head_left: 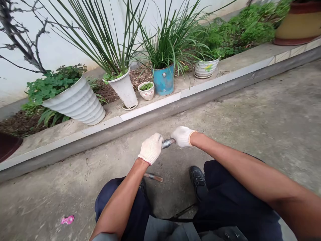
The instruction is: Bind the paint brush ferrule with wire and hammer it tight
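Person's L hand [151,148] and R hand [182,136], both in white knit gloves [150,150], are close together at centre of my feed, not touching each other. Between them is a short ribbed silver metal piece [168,143], tilted, held up above the ground in front of the body. L hand wraps its left end; R hand touches its right end, but I can't tell if those fingers are closed. Piece may be threaded or wire-wound; can't tell at this res.

Around: pale wall [57,50] at back, concrete ground [250,110] below, raised kerb [150,122] w/ white tile strip between ground and planting bed. On kerb/bed: big ribbed white pot [73,100] lying tilted, tapered white pot [122,88], blue tin pot [164,79], patterned white pot [206,68], small white pot [146,91]. Yellow-and-red pot [298,23] is cut off top right. Dark red object [7,145] is cut off at left edge, can't ID it.

Near hands: black shoe [197,177] on R side, wood-handled tool [153,177] on ground below L forearm, partly hidden, tip type unclear. Small pink scrap [67,219] on ground, bottom left.
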`<state>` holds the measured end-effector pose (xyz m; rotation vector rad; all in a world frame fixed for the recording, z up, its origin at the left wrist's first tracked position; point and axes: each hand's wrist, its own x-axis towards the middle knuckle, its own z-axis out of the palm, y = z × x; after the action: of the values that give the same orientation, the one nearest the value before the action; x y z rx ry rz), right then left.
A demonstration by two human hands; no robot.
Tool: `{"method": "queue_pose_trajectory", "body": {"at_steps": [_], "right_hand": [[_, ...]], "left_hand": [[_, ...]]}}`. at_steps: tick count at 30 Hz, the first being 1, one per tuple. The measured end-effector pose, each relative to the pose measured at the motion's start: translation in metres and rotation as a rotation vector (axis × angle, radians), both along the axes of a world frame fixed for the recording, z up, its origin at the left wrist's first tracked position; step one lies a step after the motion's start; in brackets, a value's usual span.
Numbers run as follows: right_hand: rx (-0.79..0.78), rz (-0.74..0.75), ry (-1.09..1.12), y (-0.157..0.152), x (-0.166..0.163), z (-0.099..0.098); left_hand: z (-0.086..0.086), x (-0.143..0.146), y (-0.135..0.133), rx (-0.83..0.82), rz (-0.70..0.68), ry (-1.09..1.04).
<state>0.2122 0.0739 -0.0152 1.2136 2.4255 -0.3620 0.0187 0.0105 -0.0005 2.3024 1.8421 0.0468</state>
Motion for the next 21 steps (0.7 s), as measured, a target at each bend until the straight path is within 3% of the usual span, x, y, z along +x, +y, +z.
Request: {"method": "queue_pose_trajectory", "body": {"at_steps": [10, 16, 21], "right_hand": [[-0.034, 0.027, 0.039, -0.001, 0.003, -0.002], [-0.03, 0.067, 0.115, 0.001, 0.014, 0.017], [-0.124, -0.005, 0.357, 0.001, 0.032, 0.029]], "left_hand": [[0.003, 0.0, -0.002, -0.021, 0.055, -0.101], [0.022, -0.015, 0.005, -0.131, 0.035, -0.48], [0.038, -0.025, 0.008, -0.271, 0.015, -0.797]]}}
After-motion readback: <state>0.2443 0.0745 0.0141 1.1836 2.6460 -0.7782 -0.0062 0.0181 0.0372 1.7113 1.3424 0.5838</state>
